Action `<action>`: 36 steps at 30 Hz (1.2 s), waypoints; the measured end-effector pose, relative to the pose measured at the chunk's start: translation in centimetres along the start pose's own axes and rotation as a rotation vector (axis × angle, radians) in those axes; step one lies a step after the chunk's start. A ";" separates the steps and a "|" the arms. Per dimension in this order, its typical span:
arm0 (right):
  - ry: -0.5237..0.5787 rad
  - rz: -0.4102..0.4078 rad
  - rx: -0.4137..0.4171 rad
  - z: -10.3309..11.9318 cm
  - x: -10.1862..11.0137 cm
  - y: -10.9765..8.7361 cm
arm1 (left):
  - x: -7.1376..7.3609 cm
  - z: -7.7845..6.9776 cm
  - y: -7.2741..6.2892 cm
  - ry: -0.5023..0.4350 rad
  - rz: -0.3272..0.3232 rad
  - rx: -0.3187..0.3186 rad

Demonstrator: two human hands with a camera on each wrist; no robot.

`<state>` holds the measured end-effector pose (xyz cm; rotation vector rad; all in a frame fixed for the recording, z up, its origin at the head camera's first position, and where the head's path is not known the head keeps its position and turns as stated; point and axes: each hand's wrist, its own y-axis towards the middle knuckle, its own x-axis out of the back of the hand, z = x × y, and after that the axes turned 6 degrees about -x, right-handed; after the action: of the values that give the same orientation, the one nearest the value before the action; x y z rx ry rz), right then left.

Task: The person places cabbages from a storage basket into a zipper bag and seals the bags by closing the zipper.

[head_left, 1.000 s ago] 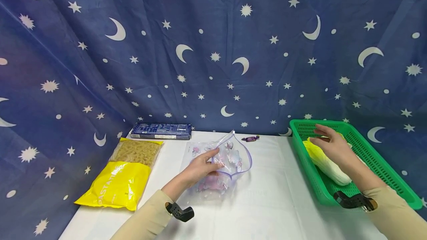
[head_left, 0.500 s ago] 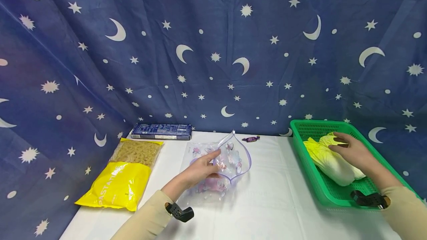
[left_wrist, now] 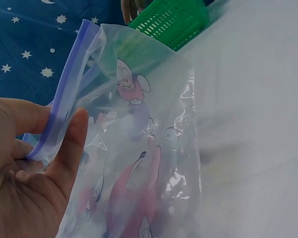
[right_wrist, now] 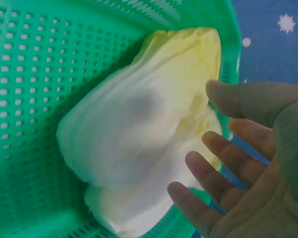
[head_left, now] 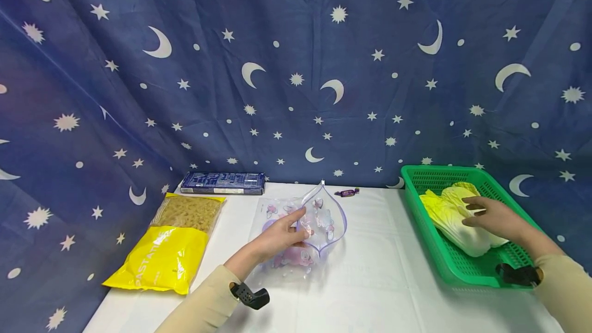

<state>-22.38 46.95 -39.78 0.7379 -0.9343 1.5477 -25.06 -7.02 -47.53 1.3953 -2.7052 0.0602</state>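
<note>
My left hand (head_left: 279, 238) grips a clear zip bag (head_left: 296, 258) by its purple zip edge. The bag has pink and purple cartoon prints, and its mouth gapes toward the right. In the left wrist view, fingers and thumb pinch the zip strip on one side of the bag (left_wrist: 134, 183). My right hand (head_left: 501, 220) is over the green basket (head_left: 432, 256), fingers spread and slightly bent, holding nothing. Below it lie two pale napa cabbages (right_wrist: 124, 119) with yellow leaf ends, side by side. In the right wrist view the thumb overlaps the yellow leaves.
A yellow pasta bag (head_left: 162, 256) lies on the left of the white table (head_left: 370, 281). Behind it is a flat dark blue box (head_left: 222, 183). One purple-wrapped candy (head_left: 347, 192) sits near the back edge, before a blue star-and-moon curtain (head_left: 277, 66).
My right hand has moved right and a little nearer over the basket, uncovering the second cabbage to view. The left hand stays at the bag, its mouth still gaping.
</note>
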 end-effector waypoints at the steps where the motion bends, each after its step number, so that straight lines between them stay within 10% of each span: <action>1: -0.003 0.008 -0.008 -0.3 0.0 0.1 | 0.0 0.0 0.0 0.002 0.002 -0.001; 19: -0.039 0.048 -0.062 -1.8 -0.5 0.8 | -0.6 -0.1 0.3 0.009 0.009 0.000; 36: -0.003 0.316 -0.097 0.1 -0.4 2.3 | -0.8 -0.2 0.3 -0.021 0.014 0.001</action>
<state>-24.55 46.53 -40.49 0.5416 -1.1615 1.7605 -24.87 -6.21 -47.44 1.3849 -2.7327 0.0477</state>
